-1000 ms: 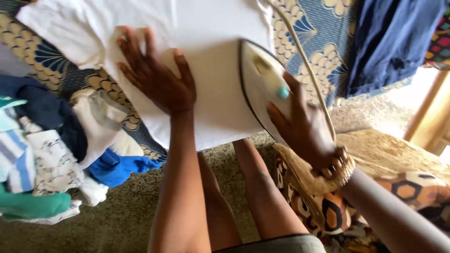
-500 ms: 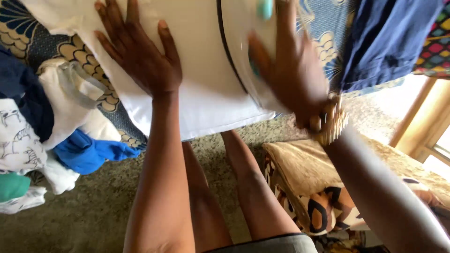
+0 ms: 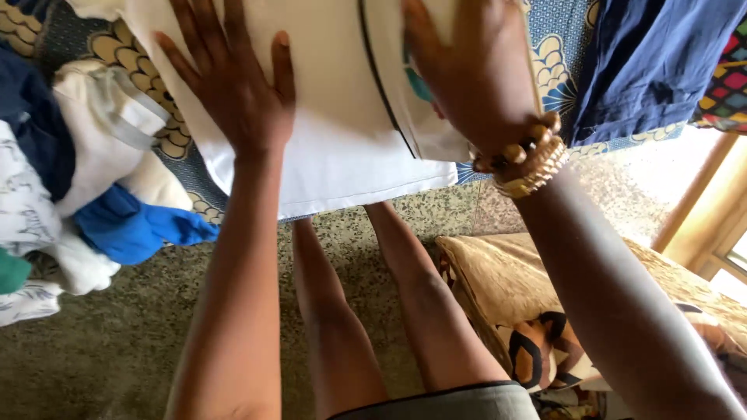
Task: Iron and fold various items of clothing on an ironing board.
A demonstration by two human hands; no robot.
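A white garment point(image 3: 334, 155) lies spread over a blue and cream patterned cloth point(image 3: 556, 70). My left hand point(image 3: 233, 85) presses flat on the garment, fingers spread. My right hand point(image 3: 467, 66), with gold bead bracelets at the wrist, grips the handle of a white iron point(image 3: 397, 85) with a teal detail. The iron rests on the garment just right of my left hand, its front hidden by the frame's top edge.
A heap of clothes point(image 3: 85, 179), white, blue and green, lies at the left. Dark blue fabric point(image 3: 646, 62) hangs at the upper right. A patterned brown cushion point(image 3: 513, 311) sits by my legs on the speckled floor point(image 3: 101, 342). A wooden frame point(image 3: 700, 202) stands at right.
My right hand has pushed the iron away from me, up across the garment. My left hand stayed flat on the cloth. The view has tilted down.
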